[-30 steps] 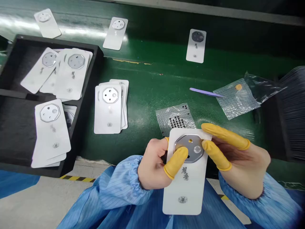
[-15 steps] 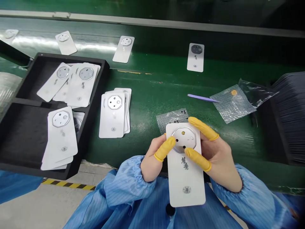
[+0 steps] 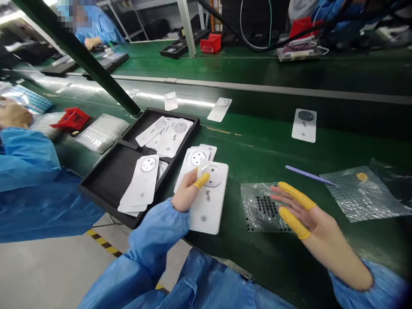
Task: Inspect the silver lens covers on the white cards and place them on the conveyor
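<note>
A white card with a round disc near its top (image 3: 209, 204) is in my left hand (image 3: 189, 189), with the yellow-covered thumb on its face. Behind it, partly covered, lies a small stack of similar cards (image 3: 184, 169) on the green bench. My right hand (image 3: 298, 210) holds nothing; its fingers are apart, two of them in yellow finger cots, over the right edge of a bubble-wrap sheet (image 3: 252, 197) dotted with small black parts. Beyond that hand lie purple tweezers (image 3: 305, 174), touching another bubble-wrap sheet (image 3: 367, 201) with an orange piece on it.
A black divided tray (image 3: 106, 180) with several cards stands left of my left hand. Single cards lie on the strip behind, one at the right (image 3: 304, 125). At far left are a co-worker's sleeve (image 3: 28, 159) and a red bin (image 3: 72, 119). A green post slants down to the tray.
The view has turned up and left. My right hand has let go of the card and moved right, over the bubble wrap. My left hand has carried the card left, beside the stack.
</note>
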The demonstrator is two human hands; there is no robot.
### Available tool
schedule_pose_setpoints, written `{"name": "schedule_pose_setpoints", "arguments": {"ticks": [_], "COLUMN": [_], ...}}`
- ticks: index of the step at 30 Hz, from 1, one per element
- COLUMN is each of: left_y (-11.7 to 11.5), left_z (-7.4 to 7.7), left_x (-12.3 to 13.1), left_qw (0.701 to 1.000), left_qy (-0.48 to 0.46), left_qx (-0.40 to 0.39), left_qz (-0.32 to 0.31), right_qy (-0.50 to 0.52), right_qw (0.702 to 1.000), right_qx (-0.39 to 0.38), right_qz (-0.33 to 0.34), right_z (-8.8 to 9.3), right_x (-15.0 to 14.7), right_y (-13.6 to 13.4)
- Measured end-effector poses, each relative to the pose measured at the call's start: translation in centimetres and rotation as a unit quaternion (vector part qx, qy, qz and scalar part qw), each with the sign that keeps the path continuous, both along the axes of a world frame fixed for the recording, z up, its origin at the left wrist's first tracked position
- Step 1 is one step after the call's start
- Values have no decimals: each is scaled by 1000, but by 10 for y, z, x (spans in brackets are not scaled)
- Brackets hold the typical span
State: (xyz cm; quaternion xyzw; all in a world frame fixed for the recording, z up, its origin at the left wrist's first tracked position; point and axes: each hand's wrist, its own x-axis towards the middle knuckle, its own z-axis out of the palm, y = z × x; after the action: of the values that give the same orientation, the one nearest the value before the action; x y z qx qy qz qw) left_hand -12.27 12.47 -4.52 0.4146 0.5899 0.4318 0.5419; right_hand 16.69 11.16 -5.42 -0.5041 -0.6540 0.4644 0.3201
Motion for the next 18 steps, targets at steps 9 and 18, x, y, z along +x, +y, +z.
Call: {"name": "schedule_pose_setpoints", "arguments": {"ticks": [9,18], "left_y": [53,2], "left_z": [-29,-23], "left_x": [-70,-44], "left_qw": [899,855], "left_qy": [436,457], "left_qx": [37,225], "left_qz": [19,97], "right_qy": [-346,-399], "right_qw": [904,844], "right_qx": [6,-70], "right_qz": [-250,-353], "right_z": [12,-24], "right_x": [56,38], "right_y": [197,258]}}
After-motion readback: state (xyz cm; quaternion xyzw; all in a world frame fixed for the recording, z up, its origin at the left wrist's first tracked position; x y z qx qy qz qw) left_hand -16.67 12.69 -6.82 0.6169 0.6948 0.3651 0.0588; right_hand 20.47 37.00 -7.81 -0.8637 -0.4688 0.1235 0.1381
